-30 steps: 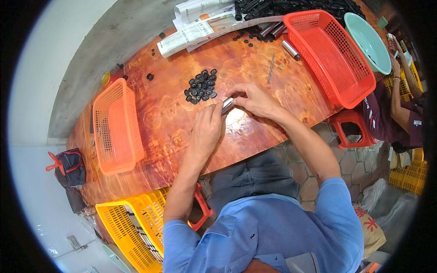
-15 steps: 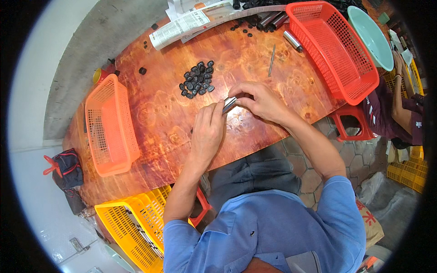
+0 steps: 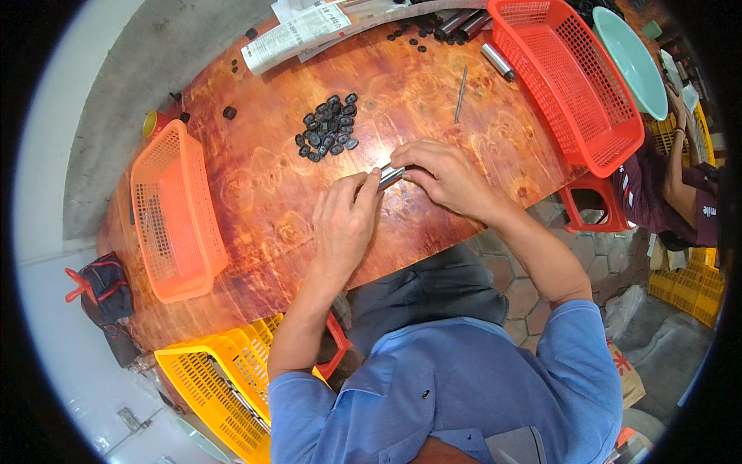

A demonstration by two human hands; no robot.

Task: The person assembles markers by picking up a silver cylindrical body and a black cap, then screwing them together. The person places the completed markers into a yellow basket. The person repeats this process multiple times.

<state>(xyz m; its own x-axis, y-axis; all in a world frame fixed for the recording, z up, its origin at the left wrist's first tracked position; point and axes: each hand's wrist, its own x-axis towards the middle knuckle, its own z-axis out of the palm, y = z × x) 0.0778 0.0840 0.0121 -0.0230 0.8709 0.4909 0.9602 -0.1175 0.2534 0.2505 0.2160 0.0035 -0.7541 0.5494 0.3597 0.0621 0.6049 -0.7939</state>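
Note:
A short shiny metal tube [image 3: 392, 176] lies between my two hands, low over the wooden table [image 3: 263, 263]. My left hand [image 3: 345, 220] is closed on its near left end, with thumb and fingertips against the metal. My right hand [image 3: 444, 176] pinches the other end between thumb and fingers, hiding that tip. Whether a small part sits in the tube's end I cannot tell. Just beyond my left hand is a loose pile of small black oval caps [image 3: 328, 127].
An orange basket [image 3: 218, 232] stands at the left, a red basket [image 3: 576, 143] at the far right. A thin metal rod [image 3: 461, 94] and another metal tube [image 3: 497, 62] lie beyond my right hand. A yellow crate [image 3: 209, 387] holds tubes. A co-worker's arm [image 3: 676, 174] shows at right.
The view has shifted slightly, so the table things sit a little further left. My left thumb now lies along the tube; both hands keep hold of it.

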